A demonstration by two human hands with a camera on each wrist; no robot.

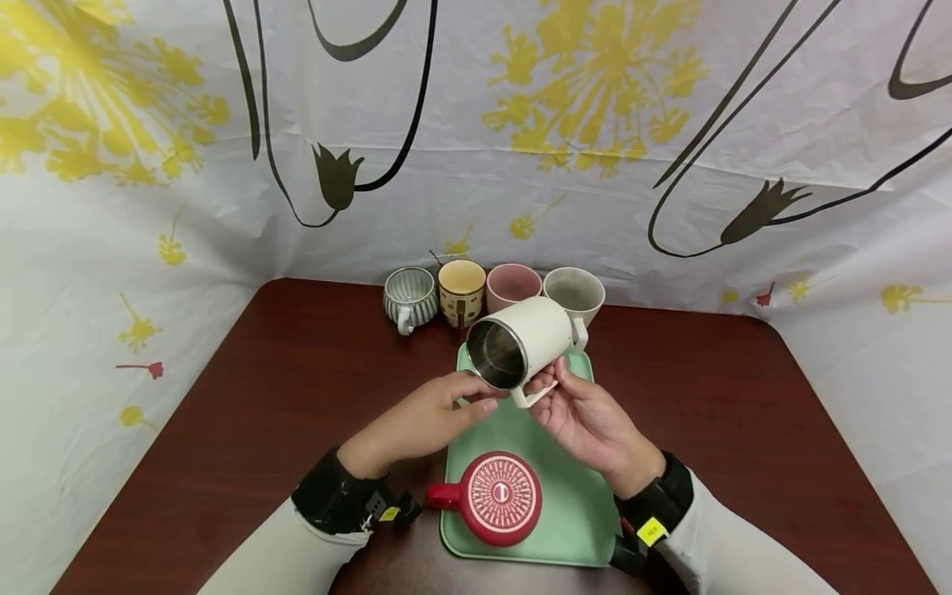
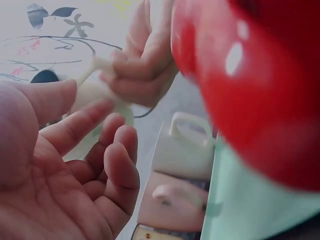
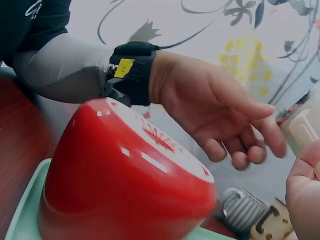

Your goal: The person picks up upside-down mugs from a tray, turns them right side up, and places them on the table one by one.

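A white mug [image 1: 541, 329] with a steel-lined inside is tilted in the air above the green tray [image 1: 568, 504], its mouth toward the lower left. My right hand [image 1: 595, 426] holds it by the handle [image 1: 537, 397], fingers curled round it. Beside the mouth is my left hand [image 1: 431, 413], palm up with loosely bent fingers in the right wrist view; its fingertips are at the rim, and contact is hard to tell. Upside down on the tray's near part sits a red mug [image 1: 502, 500], its handle pointing left.
Along the back of the dark wooden table [image 1: 297, 397] stand a striped grey cup [image 1: 411, 299], a yellow spotted cup [image 1: 462, 293], a pink mug [image 1: 513, 285] and a white mug [image 1: 574, 293]. Behind them hangs a patterned white cloth [image 1: 446, 190].
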